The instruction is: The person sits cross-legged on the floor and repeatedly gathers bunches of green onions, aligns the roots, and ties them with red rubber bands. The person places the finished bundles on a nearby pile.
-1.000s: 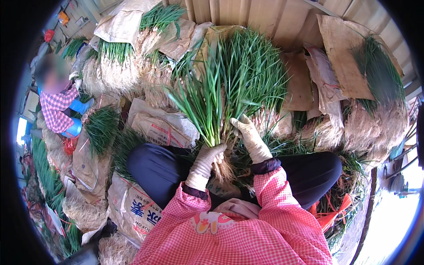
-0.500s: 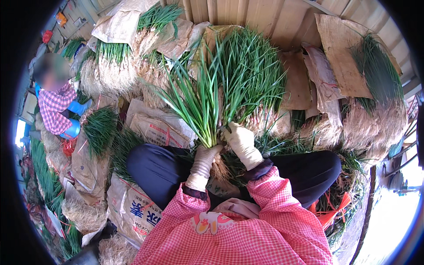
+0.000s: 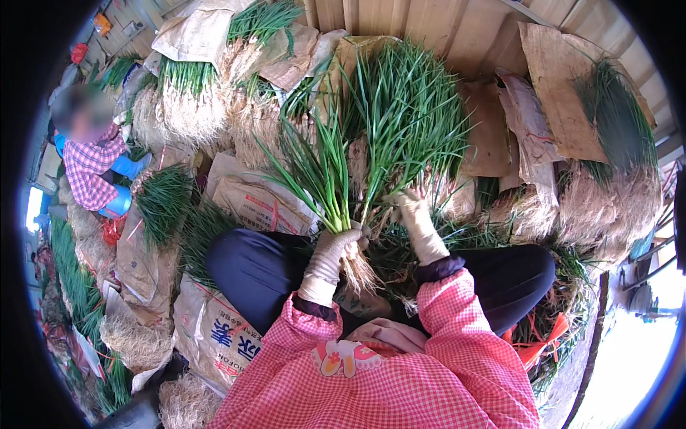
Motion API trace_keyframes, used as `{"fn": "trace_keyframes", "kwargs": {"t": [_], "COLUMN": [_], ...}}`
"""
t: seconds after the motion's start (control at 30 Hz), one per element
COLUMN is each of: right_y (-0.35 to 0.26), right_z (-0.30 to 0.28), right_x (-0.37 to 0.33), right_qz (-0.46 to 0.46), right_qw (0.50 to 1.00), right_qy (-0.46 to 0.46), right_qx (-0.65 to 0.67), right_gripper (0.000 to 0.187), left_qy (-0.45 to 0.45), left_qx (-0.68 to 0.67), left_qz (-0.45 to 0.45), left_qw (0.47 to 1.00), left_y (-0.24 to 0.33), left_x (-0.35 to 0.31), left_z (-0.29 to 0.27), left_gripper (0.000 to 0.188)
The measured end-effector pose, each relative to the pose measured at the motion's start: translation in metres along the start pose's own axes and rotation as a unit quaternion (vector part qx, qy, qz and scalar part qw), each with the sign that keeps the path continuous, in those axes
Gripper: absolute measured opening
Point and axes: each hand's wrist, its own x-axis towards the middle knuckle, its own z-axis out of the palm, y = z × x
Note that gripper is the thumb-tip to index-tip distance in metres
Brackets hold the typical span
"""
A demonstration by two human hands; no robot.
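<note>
My left hand (image 3: pixel 334 248), in a pale work glove, is closed round a bunch of spring onions (image 3: pixel 330 189). Their green leaves fan upward and their whitish roots hang below the fist. To the right, my right hand (image 3: pixel 412 209), also gloved, is bent at the near edge of a large heap of spring onions (image 3: pixel 407 107). Its fingers are curled together by the stalks, and what lies between them is too small to make out. Loose green leaves are spread under both hands, between my crossed legs (image 3: pixel 493 282).
Rooty bundles (image 3: pixel 186 107) stand along the back left under sacks. Cardboard sheets (image 3: pixel 572 93) cover more bundles at the right. A printed sack (image 3: pixel 214 329) lies by my left knee, orange-red ties (image 3: pixel 547 343) by my right. Another person (image 3: pixel 93 161) sits at the far left.
My right hand has moved away from the held bunch, rightward toward the heap. My left hand keeps its hold, with the bunch slightly lower.
</note>
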Motion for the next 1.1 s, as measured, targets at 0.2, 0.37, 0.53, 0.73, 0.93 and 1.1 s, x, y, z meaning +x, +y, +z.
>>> {"fn": "trace_keyframes", "kwargs": {"t": [0.2, 0.37, 0.53, 0.73, 0.93, 1.1], "right_y": [0.017, 0.018, 0.017, 0.009, -0.004, -0.012], "right_z": [0.042, 0.01, -0.031, -0.025, 0.031, -0.005], "right_x": [-0.015, -0.012, -0.012, -0.003, 0.028, 0.099], "right_qz": [-0.065, 0.065, 0.091, 0.005, 0.046, 0.141], "right_qw": [0.994, 0.949, 0.946, 0.891, 0.964, 0.916], "right_qy": [-0.083, -0.292, -0.306, -0.204, -0.239, -0.179], "right_qx": [-0.03, 0.095, 0.059, -0.406, 0.109, 0.329], "right_gripper": [0.009, 0.007, 0.007, 0.056, 0.041, 0.021], "left_qy": [0.018, 0.016, 0.049, 0.031, -0.006, -0.113], "left_qx": [0.053, 0.052, 0.069, 0.055, 0.071, -0.041], "left_qz": [-0.031, -0.027, 0.035, 0.009, -0.057, -0.036], "left_qw": [0.998, 0.998, 0.996, 0.998, 0.996, 0.992], "left_y": [-0.007, 0.001, 0.002, 0.012, 0.017, 0.051], "left_x": [0.009, 0.001, 0.003, 0.0, -0.002, -0.037], "left_z": [-0.009, -0.008, -0.014, -0.01, -0.014, 0.009], "left_gripper": [0.009, 0.012, 0.017, 0.02, 0.033, 0.036]}}
